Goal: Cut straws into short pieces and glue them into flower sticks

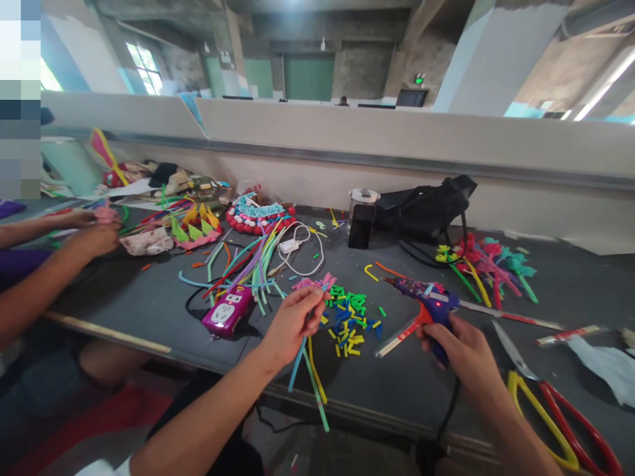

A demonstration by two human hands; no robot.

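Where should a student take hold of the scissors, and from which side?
Probably best by the yellow and red handles, coming from the near edge of the table: the scissors lie with handles toward the person and blades pointing away. The right hand is nearest but grips the glue gun, so it would likely need freeing first.

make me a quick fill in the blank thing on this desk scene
The right hand holds a ____.
The scissors have one yellow handle loop and one ____ loop.
In the picture, the black bag lies on the ____ side of the phone.

Missing words: glue gun; red; right.
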